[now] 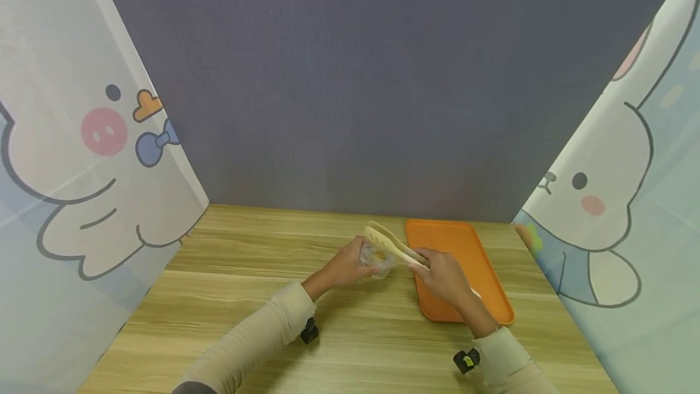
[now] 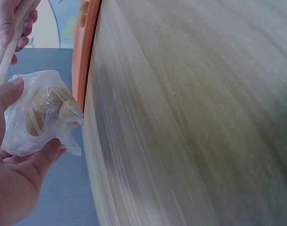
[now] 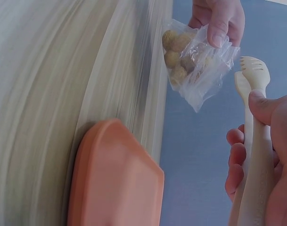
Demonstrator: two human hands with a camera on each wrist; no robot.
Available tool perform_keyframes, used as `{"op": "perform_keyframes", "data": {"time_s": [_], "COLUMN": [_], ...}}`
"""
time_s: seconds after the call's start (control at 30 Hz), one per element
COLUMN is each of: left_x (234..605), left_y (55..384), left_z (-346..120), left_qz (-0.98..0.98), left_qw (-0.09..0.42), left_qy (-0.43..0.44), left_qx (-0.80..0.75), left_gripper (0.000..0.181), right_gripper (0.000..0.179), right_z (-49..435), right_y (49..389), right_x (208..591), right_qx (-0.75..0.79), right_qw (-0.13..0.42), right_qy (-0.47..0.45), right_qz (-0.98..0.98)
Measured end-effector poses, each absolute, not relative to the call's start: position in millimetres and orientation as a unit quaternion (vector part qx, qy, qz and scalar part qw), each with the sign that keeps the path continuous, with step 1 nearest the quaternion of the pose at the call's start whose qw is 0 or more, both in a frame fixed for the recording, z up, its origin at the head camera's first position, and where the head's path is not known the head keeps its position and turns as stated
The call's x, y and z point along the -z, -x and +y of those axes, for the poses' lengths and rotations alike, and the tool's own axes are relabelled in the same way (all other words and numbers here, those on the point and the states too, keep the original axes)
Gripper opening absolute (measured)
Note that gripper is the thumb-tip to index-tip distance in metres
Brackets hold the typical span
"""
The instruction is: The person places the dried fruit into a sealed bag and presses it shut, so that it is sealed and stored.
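My left hand (image 1: 346, 264) grips a clear plastic bag (image 3: 200, 89) between thumb and fingers, above the wooden table. Through the film show several round, yellow-brown balls (image 2: 51, 101), bunched together inside. Cream-coloured tongs (image 1: 395, 245) are held in my right hand (image 1: 445, 276), thumb on one arm and fingers curled round the other. Their slotted tips point toward the bag and stand slightly apart, with nothing between them. In the head view the tips overlap the bag's upper right side.
An orange tray (image 1: 448, 236) lies on the table to the right, under my right hand and forearm. In the left wrist view a brown rounded piece (image 2: 83, 13) shows at the tray. A grey panel (image 1: 350, 90) stands behind the table, with cartoon-printed panels on both sides.
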State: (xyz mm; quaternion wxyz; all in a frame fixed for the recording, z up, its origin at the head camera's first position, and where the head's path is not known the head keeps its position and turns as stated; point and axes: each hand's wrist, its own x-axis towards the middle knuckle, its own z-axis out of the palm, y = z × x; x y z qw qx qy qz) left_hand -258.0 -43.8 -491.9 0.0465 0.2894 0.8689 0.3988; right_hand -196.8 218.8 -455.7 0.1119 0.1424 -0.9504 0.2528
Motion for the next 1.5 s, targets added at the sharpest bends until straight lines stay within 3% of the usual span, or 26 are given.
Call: {"op": "perform_keyframes", "data": {"time_s": [1.5], "left_x": [492], "left_y": [261], "left_z": [-49], "left_qz": [0.863], "left_qw": [0.054], "left_qy": [-0.286], "left_qx": [-0.413], "left_gripper": [0.073], "right_gripper": [0.040], "right_z": [313], "right_y": [173], "right_x": [471], "right_qx": [-0.207], "right_qw": [0.120], "right_qy": [-0.091], "right_qz": [-0.967]}}
